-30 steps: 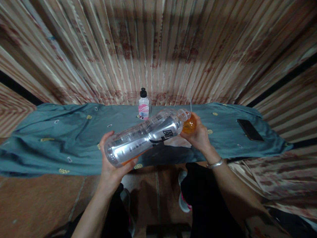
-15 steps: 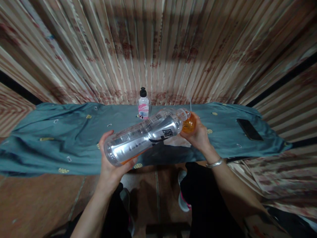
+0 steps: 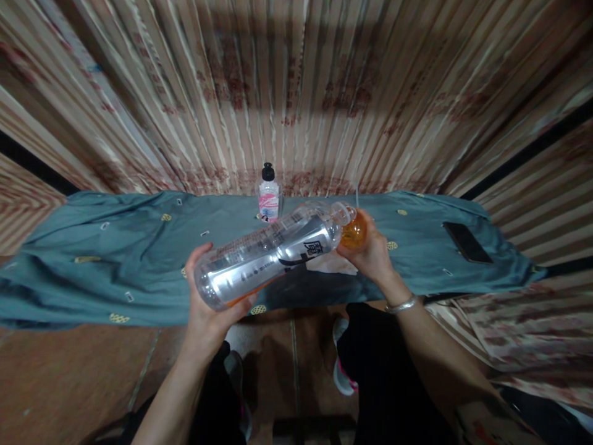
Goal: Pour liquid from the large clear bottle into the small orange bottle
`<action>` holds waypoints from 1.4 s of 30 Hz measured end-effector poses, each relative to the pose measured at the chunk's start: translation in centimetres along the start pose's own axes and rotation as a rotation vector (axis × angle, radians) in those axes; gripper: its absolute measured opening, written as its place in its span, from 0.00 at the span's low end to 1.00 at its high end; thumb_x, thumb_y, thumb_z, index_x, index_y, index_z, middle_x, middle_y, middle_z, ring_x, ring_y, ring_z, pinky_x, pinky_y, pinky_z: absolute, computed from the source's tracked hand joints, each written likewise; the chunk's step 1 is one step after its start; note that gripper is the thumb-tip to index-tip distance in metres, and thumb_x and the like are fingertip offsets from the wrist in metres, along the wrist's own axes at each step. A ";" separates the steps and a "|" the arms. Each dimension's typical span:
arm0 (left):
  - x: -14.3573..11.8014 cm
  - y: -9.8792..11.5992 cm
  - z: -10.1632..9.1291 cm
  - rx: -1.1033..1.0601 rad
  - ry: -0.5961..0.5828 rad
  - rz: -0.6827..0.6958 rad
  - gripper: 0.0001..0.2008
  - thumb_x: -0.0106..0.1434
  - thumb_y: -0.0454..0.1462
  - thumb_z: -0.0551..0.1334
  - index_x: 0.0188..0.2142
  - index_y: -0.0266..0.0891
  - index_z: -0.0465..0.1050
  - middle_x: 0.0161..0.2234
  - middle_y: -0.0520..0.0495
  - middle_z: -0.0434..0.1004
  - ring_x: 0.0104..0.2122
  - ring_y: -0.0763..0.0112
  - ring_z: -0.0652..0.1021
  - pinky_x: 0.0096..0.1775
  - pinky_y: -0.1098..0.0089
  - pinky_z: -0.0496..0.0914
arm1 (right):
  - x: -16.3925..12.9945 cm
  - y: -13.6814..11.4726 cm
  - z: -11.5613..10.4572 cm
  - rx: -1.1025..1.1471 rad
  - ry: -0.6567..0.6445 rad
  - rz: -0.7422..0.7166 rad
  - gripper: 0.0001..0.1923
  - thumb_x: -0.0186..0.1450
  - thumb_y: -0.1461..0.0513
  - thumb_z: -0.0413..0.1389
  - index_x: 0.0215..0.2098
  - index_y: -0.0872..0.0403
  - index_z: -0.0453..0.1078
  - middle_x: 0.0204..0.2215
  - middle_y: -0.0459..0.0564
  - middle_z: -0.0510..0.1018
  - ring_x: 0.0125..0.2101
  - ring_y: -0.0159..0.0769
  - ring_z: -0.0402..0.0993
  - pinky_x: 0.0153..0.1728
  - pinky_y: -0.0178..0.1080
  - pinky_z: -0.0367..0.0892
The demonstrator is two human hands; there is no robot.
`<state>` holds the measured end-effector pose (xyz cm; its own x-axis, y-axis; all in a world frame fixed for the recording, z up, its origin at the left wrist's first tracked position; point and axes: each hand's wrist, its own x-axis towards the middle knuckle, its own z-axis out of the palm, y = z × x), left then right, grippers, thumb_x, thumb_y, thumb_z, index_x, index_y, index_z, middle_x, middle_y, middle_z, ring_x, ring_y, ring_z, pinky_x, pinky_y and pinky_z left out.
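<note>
Gripping the base end of a big clear bottle, the left hand has its fingers wrapped under and its thumb over the top, a closed grip on the plastic. The bottle lies tilted, base low toward the person and neck raised away, with a thin streak of orange liquid along its lower side. Its mouth meets a small glass holding orange liquid. The right hand closes its grip round that glass from the far side, fingers curled about it, with a silver bracelet on the wrist. Both things are held up in the air, just above the near edge of the surface, which is covered in a teal cloth with small yellow marks. Under the bottle's neck a pale tissue lies on the cloth. Farther back, near the curtain, a small bottle with a black cap and pink label stands upright. Well to the right a dark phone lies flat on the cloth.
</note>
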<state>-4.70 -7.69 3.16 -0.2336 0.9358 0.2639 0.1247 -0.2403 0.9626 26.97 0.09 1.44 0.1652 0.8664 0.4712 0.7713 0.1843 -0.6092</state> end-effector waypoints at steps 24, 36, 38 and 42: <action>-0.1 -0.1 0.1 0.006 0.036 0.003 0.53 0.40 0.41 0.80 0.63 0.45 0.61 0.52 0.43 0.74 0.48 0.53 0.79 0.51 0.55 0.76 | -0.1 -0.1 -0.1 0.009 -0.006 0.024 0.47 0.51 0.53 0.70 0.67 0.51 0.63 0.55 0.59 0.83 0.53 0.59 0.83 0.54 0.57 0.78; -0.2 0.7 0.1 0.023 0.014 -0.005 0.52 0.40 0.39 0.81 0.63 0.44 0.61 0.51 0.44 0.74 0.47 0.55 0.79 0.50 0.58 0.75 | 0.0 -0.5 -0.2 0.012 -0.028 0.040 0.48 0.52 0.52 0.70 0.67 0.54 0.63 0.55 0.61 0.83 0.51 0.59 0.84 0.53 0.59 0.79; -0.1 0.4 0.1 0.018 0.027 0.002 0.52 0.41 0.40 0.80 0.63 0.44 0.61 0.51 0.43 0.74 0.47 0.55 0.79 0.51 0.57 0.75 | 0.0 -0.5 -0.3 0.008 -0.034 0.040 0.48 0.52 0.52 0.70 0.67 0.54 0.63 0.55 0.62 0.83 0.51 0.59 0.84 0.53 0.59 0.79; -0.1 0.4 0.1 0.006 0.022 -0.001 0.51 0.40 0.40 0.80 0.62 0.45 0.61 0.51 0.43 0.74 0.48 0.54 0.79 0.51 0.57 0.76 | 0.0 -0.3 -0.3 0.008 -0.033 0.020 0.48 0.52 0.52 0.70 0.67 0.51 0.62 0.54 0.59 0.84 0.51 0.58 0.84 0.53 0.57 0.80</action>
<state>-4.49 -7.88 3.48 -0.2553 0.9301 0.2641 0.1305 -0.2375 0.9626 26.92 -0.11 1.81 0.1603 0.8849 0.4374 0.7627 0.1702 -0.6239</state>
